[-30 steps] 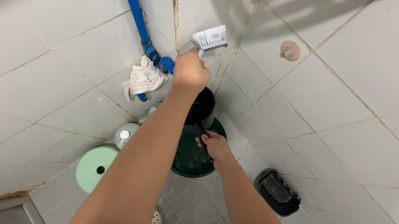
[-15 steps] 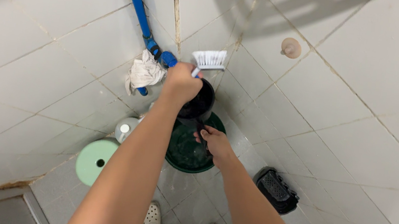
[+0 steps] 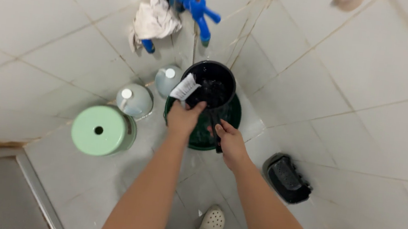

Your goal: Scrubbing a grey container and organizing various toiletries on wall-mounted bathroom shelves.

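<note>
My left hand point(image 3: 183, 117) grips a white scrub brush point(image 3: 185, 87), whose bristles rest at the rim of a black water dipper point(image 3: 213, 87). My right hand point(image 3: 230, 140) holds the dipper's dark handle just below the cup. The dipper hangs over a dark green basin point(image 3: 232, 114) standing on the tiled floor in the corner. Above it a blue tap point(image 3: 197, 8) sticks out from the wall.
A white rag point(image 3: 153, 20) hangs on the blue pipe. Two pale jugs point(image 3: 134, 99) and a mint green stool point(image 3: 101, 130) stand left of the basin. A black ribbed item point(image 3: 286, 178) lies on the floor at right. My white clogs point(image 3: 210, 223) show below.
My left hand brought the brush down from the wall tiles to the dipper's rim. The view tilted down toward the floor, and my right hand stayed on the dipper handle.
</note>
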